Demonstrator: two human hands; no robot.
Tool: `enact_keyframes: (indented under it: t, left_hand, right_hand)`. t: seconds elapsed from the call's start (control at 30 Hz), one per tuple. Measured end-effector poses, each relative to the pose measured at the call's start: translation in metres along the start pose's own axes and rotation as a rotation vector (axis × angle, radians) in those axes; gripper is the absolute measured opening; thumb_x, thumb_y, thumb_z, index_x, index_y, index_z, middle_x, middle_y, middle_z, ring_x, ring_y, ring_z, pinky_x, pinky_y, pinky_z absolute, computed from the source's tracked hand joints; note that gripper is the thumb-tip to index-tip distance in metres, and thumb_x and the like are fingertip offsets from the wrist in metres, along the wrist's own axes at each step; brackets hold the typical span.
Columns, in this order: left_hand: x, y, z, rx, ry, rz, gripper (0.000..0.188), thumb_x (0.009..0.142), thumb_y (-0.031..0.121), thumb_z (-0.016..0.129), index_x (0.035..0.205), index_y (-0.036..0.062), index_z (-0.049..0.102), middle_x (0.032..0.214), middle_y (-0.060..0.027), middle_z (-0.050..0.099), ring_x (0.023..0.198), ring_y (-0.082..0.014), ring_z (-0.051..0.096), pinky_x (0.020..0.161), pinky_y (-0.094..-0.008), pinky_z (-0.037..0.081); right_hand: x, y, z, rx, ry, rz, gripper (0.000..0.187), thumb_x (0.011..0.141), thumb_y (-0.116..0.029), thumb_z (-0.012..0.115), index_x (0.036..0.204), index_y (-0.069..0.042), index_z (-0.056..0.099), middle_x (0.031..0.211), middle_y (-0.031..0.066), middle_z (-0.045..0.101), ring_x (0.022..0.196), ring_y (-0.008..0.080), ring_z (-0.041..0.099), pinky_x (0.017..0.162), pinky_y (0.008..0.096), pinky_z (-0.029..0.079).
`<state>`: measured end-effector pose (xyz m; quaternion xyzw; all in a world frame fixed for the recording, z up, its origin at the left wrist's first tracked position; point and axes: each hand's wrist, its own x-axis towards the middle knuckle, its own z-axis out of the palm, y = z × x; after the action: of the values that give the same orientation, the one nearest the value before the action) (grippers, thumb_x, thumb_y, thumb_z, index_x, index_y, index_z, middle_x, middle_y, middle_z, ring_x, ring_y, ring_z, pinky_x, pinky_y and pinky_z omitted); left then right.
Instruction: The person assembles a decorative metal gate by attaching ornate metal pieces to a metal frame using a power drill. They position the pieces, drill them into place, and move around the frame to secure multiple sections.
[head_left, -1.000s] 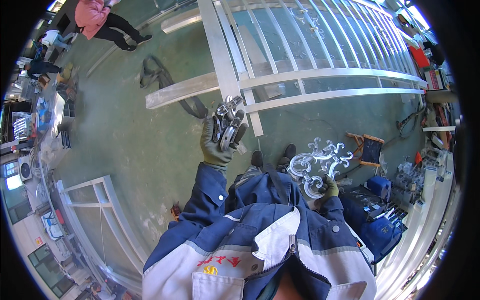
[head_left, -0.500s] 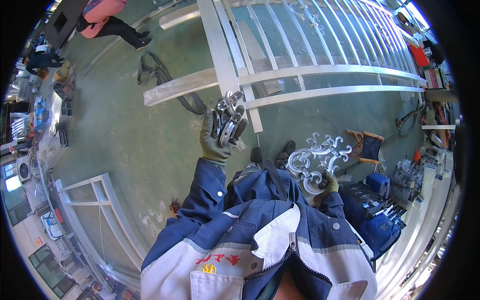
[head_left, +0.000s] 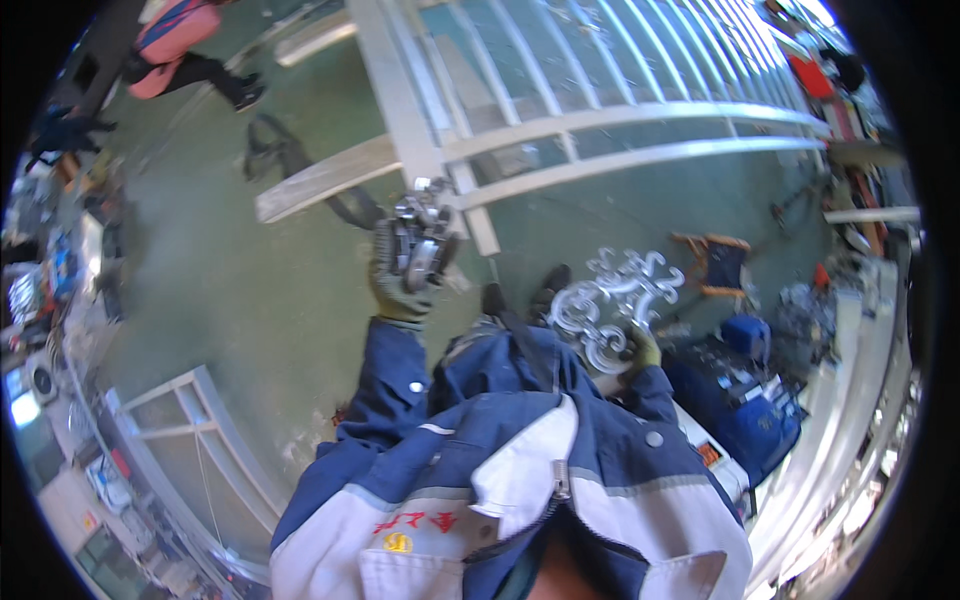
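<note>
My left hand (head_left: 388,285), in an olive and grey work glove, is closed around a cluster of shiny silver and dark metal fittings (head_left: 425,250); motion blur hides their exact kind. It is held up close to the lower corner of a silver metal railing frame (head_left: 430,165). At the right, my right hand (head_left: 644,348), gloved too, grips the lower edge of a silver scrollwork ornament (head_left: 575,305) with several curled ends. The ornament hangs beside my legs, above the floor. My right fingertips are partly hidden behind its curls.
A flat metal bar (head_left: 330,180) juts left from the railing, with a dark strap (head_left: 285,145) on the floor beside it. A folding stool (head_left: 722,265) and a blue bag (head_left: 745,425) are at the right. Another metal frame (head_left: 195,430) lies lower left; a person in pink (head_left: 180,40) is far left.
The whole view has shifted, so the railing, stool and both hands appear farther left and slightly higher. Both hands keep their holds. The person in pink has bent lower.
</note>
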<state>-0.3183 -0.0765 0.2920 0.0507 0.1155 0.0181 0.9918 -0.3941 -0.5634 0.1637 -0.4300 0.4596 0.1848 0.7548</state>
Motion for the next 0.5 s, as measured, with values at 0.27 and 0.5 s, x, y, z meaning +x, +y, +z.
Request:
enact_keyframes:
  t: [0.27, 0.5]
  left_hand:
    - [-0.003, 0.000, 0.010, -0.042, -0.072, -0.053, 0.060, 0.105, 0.043, 0.055, 0.155, 0.0117, 0.045, 0.160, -0.0162, 0.044, 0.149, -0.0430, 0.037, 0.113, -0.0668, 0.043]
    - [-0.002, -0.004, 0.011, -0.037, -0.059, -0.066, 0.060, 0.105, 0.044, 0.056, 0.155, 0.0118, 0.045, 0.158, -0.0169, 0.046, 0.148, -0.0438, 0.039, 0.113, -0.0666, 0.044]
  right_hand:
    - [-0.019, -0.005, 0.030, 0.048, 0.073, -0.103, 0.019, 0.096, -0.009, 0.068, 0.114, -0.006, 0.064, 0.085, 0.0008, 0.063, 0.056, 0.0060, 0.048, 0.044, 0.0211, 0.035]
    - [-0.026, -0.009, 0.032, 0.043, 0.079, -0.128, 0.023, 0.096, -0.009, 0.067, 0.119, -0.007, 0.063, 0.086, -0.0011, 0.062, 0.055, 0.0043, 0.044, 0.045, 0.0206, 0.034]
